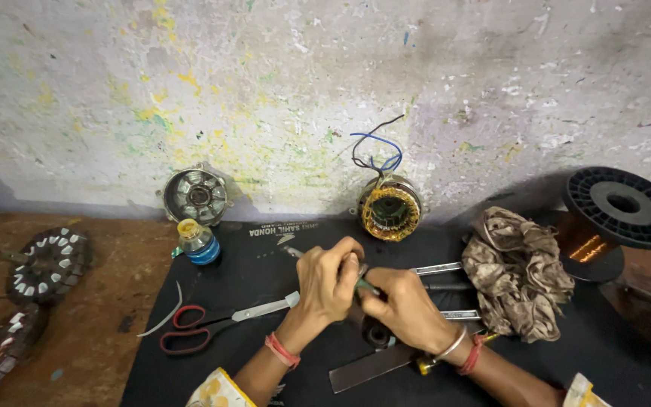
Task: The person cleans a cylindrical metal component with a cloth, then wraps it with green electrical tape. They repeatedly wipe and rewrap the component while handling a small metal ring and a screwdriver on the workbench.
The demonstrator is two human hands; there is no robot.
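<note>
My left hand (328,280) and my right hand (403,305) meet over a black mat (265,260) on a wooden bench. Both pinch a thin green-handled tool (366,286) between their fingertips. A small dark round part (375,332) lies just under my right wrist. Red-handled scissors (212,322) rest on the mat to the left of my left hand. Flat metal tools (438,267) stick out to the right behind my hands.
A copper-wound stator (390,209) with blue and black wires and a bare metal motor housing (196,196) lean on the wall. A small blue bottle (197,243), a crumpled rag (518,273), a copper wire spool (612,218) and toothed stator cores (47,264) surround the mat.
</note>
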